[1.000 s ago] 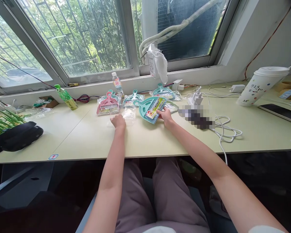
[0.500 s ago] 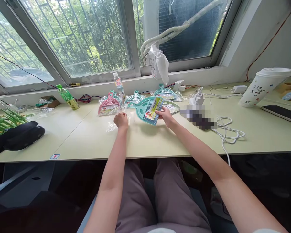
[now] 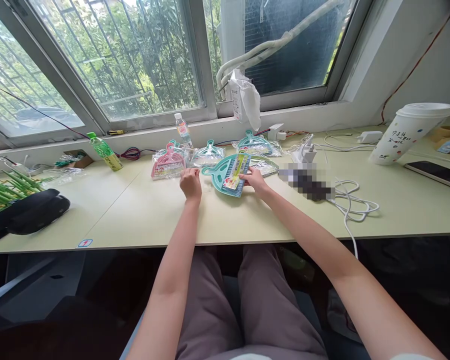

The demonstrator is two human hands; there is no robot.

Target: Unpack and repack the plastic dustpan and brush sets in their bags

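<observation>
My right hand (image 3: 254,181) grips the right edge of a small teal dustpan (image 3: 218,176), unwrapped and tilted above the table. A brush with blue bristles and a yellow printed label (image 3: 235,174) lies against the pan. Just left of the dustpan's handle, my left hand (image 3: 191,184) is closed; what its fingers hold, if anything, is hidden. Behind the hands sit a pink dustpan set (image 3: 168,162) in clear plastic and teal wrapped sets, one in the middle (image 3: 209,152) and one farther right (image 3: 253,142).
A clear bottle (image 3: 183,129) and a green bottle (image 3: 104,151) stand towards the window. On the right are a tangled white cable (image 3: 354,202), a large white cup (image 3: 410,132) and a phone (image 3: 437,174). A black bag with green stalks (image 3: 30,210) lies left.
The dustpan has shifted slightly right and down in my right hand. My left hand has moved a little right, and the clear plastic beside it no longer shows on the table.
</observation>
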